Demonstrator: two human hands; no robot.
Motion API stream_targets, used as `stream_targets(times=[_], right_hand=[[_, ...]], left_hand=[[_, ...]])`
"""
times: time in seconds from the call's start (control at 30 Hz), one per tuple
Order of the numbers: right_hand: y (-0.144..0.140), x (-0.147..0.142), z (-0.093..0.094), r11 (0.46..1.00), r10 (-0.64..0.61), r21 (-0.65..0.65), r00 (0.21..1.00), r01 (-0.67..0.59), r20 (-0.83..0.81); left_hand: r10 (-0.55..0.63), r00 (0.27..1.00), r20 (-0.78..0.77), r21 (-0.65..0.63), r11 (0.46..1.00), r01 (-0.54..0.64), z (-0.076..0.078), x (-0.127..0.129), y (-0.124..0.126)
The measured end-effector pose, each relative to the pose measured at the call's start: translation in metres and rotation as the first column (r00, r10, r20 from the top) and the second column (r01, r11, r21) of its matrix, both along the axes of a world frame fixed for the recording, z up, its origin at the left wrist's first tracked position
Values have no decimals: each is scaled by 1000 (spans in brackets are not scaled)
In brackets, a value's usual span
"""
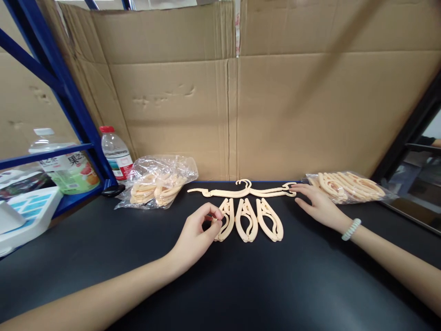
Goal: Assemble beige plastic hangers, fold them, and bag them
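Left hand (198, 232) fingers pinch the leftmost folded hanger (223, 220), long axis toward twelve o'clock, while right hand (319, 204) rests released at three o'clock.

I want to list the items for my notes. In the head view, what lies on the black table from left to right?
White box → water bottle → left plastic bag of hangers → left hand → three folded hangers → right hand → right plastic bag of hangers.

Three loose cream plastic clip pcs (247, 220) side by side. One unfolded hanger (246, 189) behind them. Two clear bags of hanger parts: left bag (158, 181), right bag (347, 186). Two drink bottles: water bottle (116, 154), juice bottle (65, 165). Two hands.
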State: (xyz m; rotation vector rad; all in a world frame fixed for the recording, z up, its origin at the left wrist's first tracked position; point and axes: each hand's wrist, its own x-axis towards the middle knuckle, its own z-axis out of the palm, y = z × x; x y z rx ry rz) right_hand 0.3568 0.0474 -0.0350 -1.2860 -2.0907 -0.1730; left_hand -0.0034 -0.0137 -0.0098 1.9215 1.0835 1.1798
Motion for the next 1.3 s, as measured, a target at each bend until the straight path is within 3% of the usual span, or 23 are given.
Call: stream_targets(times=[0.2,0.37,0.63,0.87,1.3], right_hand=[[-2,-5,-3,985,105,-150,983,-82,152],[-8,-11,-2,962,112,-266,973,-55,203],[-8,-17,3,984,99,-159,985,-76,144],[-13,-23,10,985,106,-143,992,-95,70],[-28,-25,30,997,-83,-8,993,83,-82]], left_hand=[[7,1000,-28,10,1000,-6,-3,0,1],[1,1000,-29,11,1000,-1,-3,0,2],[3,1000,-30,-5,1000,-3,-4,-1,2],[-7,1000,-3,-19,1000,7,-2,1,0],[44,997,62,-32,999,-42,3,0,-1]])
